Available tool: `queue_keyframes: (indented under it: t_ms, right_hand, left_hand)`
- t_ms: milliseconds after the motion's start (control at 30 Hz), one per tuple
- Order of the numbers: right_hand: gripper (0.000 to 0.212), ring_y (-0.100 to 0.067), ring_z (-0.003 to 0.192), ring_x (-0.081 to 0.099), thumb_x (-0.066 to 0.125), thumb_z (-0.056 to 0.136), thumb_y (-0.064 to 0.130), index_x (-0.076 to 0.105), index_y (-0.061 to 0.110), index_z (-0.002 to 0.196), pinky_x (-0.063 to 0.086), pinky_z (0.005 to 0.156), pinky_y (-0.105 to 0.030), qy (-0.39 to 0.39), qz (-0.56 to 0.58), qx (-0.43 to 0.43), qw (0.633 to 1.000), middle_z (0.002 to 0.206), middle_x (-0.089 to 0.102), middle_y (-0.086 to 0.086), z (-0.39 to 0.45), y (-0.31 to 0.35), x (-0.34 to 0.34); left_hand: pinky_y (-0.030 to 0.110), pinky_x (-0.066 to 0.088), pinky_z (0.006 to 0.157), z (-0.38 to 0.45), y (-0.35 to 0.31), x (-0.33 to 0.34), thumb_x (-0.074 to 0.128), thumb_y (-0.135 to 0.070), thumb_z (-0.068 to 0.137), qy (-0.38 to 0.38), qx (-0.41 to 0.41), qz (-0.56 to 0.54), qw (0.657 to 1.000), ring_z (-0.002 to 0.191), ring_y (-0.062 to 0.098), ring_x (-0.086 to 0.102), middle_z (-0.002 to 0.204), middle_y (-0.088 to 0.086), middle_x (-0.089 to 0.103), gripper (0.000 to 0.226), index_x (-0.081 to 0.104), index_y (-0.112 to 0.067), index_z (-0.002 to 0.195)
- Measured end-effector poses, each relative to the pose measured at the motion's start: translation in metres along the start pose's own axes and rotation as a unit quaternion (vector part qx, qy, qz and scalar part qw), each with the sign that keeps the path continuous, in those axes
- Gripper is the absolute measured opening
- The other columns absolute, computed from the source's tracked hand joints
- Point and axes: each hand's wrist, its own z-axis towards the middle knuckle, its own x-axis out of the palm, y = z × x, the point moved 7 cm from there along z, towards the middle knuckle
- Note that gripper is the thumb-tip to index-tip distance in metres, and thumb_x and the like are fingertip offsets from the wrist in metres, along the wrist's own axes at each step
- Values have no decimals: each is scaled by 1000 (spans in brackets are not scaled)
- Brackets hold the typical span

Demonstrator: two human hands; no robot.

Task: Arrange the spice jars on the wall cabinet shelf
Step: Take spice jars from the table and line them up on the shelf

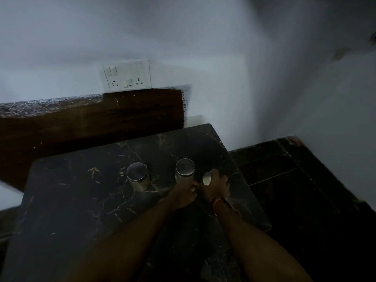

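Head view, dim light. Three steel-lidded jars stand on the dark marble desk (81,190): left jar (138,176) alone and well apart from my hands, middle jar (184,169), right jar (208,178).

Risks, as I judge them:
- The right jar sits near the desk's right edge, with the floor (305,190) below. If my grip slips on the smooth lid or wall, it may tip over the edge.
- The middle and right jars stand just beside each other, and my two hands nearly touch between them. Lifting one could knock the other over.
- Poor light: I cannot read the contents or tell whether the lids are tight. A loose lid would spill on the lift.
- No cabinet shelf is in view, so the carry must go up and out of frame; a weak hold would fail there.

Position relative to fingers:
- Right hand (218,187) is wrapped on the right jar. Fingers (215,174) curl over its far side and rim, with the lid showing just left of them. It looks like a closed grasp on the jar.
- Left hand (184,192) is at the near base of the middle jar, fingers (193,185) bunched at its lower wall. Touching, I think; whether they truly clasp it I cannot tell, since the hand hides the contact.

All jars are upright, none lifted clear that I can see.
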Motion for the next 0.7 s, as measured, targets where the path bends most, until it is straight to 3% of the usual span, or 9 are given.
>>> queue_keyframes:
  t_ms: [100, 200, 300, 400, 467, 500, 633, 700]
  right_hand:
    - [90, -40, 134, 42, 76, 78, 50, 29, 31, 153, 44, 105, -52, -3, 30, -16, 999, 148, 37, -17, -5, 1, 1]
    - [96, -37, 131, 46, 77, 74, 52, 28, 30, 153, 45, 107, -51, -24, 84, -35, 996, 145, 44, -13, -15, 4, -3]
    - [97, -29, 126, 54, 85, 65, 42, 35, 31, 148, 49, 105, -50, -31, 185, -41, 981, 138, 53, -5, -25, 5, -7]
    - [75, -18, 108, 66, 85, 61, 23, 50, 45, 124, 60, 87, -41, 20, 303, -45, 952, 123, 62, 3, -36, 8, -2]
    - [66, -15, 102, 65, 84, 61, 15, 54, 54, 105, 61, 77, -34, 62, 328, -64, 941, 119, 60, 5, -45, 18, 0]
    - [65, -18, 106, 64, 84, 61, 14, 55, 54, 103, 61, 80, -37, 84, 325, -80, 939, 121, 58, 5, -48, 25, 1]
    - [65, -23, 118, 62, 87, 61, 19, 62, 39, 117, 57, 96, -50, 148, 322, -159, 921, 127, 61, 4, -55, 49, -4]
    - [64, -24, 124, 59, 84, 68, 19, 62, 38, 124, 55, 101, -51, 167, 332, -183, 910, 132, 61, 5, -56, 58, -8]
  left_hand:
    - [12, 42, 81, -7, 10, -3, 55, -5, 97, -20, -21, -61, 998, 114, 24, 61, 123, 13, 63, 30, 59, -3, 126]
    - [25, 50, 82, -15, 24, -5, 52, -10, 100, -38, -74, -156, 984, 98, 22, 64, 109, 11, 66, 22, 63, -7, 119]
    - [22, 46, 64, -25, 44, 4, 44, -17, 106, -48, -150, -308, 938, 74, 13, 56, 91, 6, 60, 20, 61, -8, 109]
    - [28, 47, 67, -39, 67, 11, 39, -30, 108, -95, -225, -393, 886, 75, 17, 56, 91, 8, 61, 32, 62, -9, 114]
    - [38, 54, 76, -49, 75, 16, 38, -41, 106, -108, -262, -464, 839, 90, 27, 63, 106, 12, 64, 38, 58, -13, 124]
    - [42, 56, 78, -53, 77, 20, 39, -47, 105, -97, -274, -516, 805, 98, 32, 63, 115, 14, 63, 40, 55, -18, 126]
    - [57, 55, 89, -57, 65, 30, 46, -62, 95, -19, -250, -727, 640, 115, 45, 60, 129, 22, 60, 54, 59, -17, 122]
    - [56, 53, 92, -63, 60, 26, 52, -58, 93, -5, -222, -773, 595, 118, 48, 59, 132, 27, 59, 54, 59, -17, 127]
